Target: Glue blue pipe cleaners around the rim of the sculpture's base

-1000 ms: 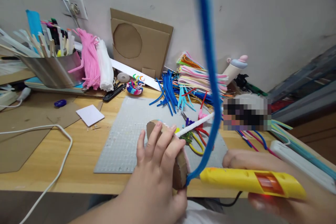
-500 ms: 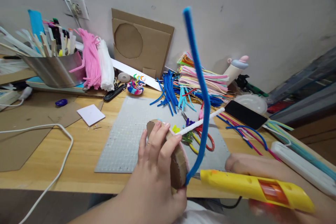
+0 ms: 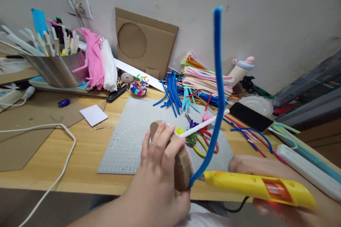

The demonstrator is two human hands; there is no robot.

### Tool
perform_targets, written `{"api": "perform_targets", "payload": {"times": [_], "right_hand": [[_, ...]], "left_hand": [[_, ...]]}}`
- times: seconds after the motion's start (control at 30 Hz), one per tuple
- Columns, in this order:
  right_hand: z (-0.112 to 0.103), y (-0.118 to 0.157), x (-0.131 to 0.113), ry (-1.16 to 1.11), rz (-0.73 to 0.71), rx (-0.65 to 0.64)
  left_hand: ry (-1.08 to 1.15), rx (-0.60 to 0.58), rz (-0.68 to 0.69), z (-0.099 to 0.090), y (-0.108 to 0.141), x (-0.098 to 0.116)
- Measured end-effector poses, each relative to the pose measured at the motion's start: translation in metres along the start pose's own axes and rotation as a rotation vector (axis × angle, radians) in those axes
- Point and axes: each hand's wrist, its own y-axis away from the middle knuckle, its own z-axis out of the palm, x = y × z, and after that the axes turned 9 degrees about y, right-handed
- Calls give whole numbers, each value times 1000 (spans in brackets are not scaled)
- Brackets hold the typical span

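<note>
My left hand [image 3: 162,170] is closed around a thick round cardboard piece [image 3: 183,168], tilted on edge above the table's front. A white pipe cleaner [image 3: 204,125] sticks out from its far side towards the right. From its lower right edge a long blue pipe cleaner [image 3: 218,74] rises in a curve. My right hand [image 3: 269,205] grips a yellow hot glue gun [image 3: 247,186], partly hidden by the gun's body. The gun's metal nozzle is at the foot of the blue pipe cleaner; whether it touches cannot be made out.
Beneath lies a grey cutting mat [image 3: 125,142] with pliers and red-handled scissors [image 3: 213,142]. Behind are bundles of blue pipe cleaners [image 3: 174,90], a phone [image 3: 250,117] and a cardboard panel [image 3: 157,46]. A metal tub [image 3: 58,71] of sticks stands left, near a white cable [image 3: 70,149].
The blue pipe cleaner's free upper end has swung to the right and stands straighter. Both hands hold nearly the same places, and the glue gun's nozzle stays by the cardboard's edge.
</note>
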Motion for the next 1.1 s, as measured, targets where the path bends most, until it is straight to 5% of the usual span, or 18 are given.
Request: {"api": "perform_targets", "payload": {"times": [0.7, 1.1], "right_hand": [[4, -4, 0, 132, -46, 142], [6, 2, 12, 109, -1, 87]], "left_hand": [[13, 5, -32, 0, 1, -2], [10, 16, -30, 1, 3, -2]]}}
